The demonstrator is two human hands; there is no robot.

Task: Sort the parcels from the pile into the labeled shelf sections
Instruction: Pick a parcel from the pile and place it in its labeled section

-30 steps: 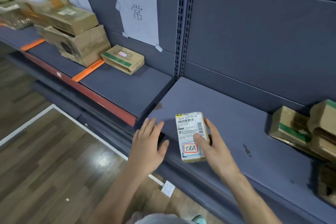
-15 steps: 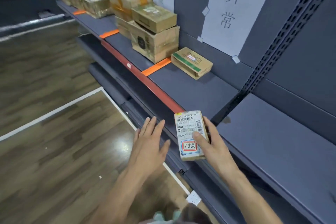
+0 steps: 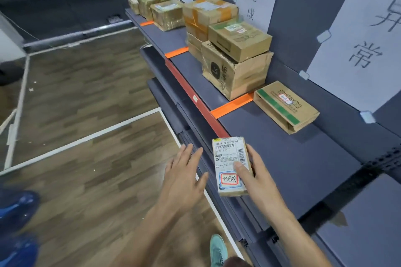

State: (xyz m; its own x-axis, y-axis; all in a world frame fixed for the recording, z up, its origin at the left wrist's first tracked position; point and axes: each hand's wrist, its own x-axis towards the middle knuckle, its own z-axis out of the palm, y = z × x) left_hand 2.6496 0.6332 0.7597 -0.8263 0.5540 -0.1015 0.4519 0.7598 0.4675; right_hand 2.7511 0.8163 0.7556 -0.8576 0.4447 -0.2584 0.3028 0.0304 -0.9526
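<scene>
Dim, even indoor light; wide-angle bend
Soft shadows beside the boxes (image 3: 236, 67) on the shelf (image 3: 290, 154); pale sheen on the floor (image 3: 86, 136) left of it; its far end blurred.

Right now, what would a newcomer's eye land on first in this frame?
The small parcel with its red-framed sticker, held by the right hand low in the middle, beside the open left hand. Next, the stacked cardboard boxes on the shelf beyond, below white paper signs.
</scene>
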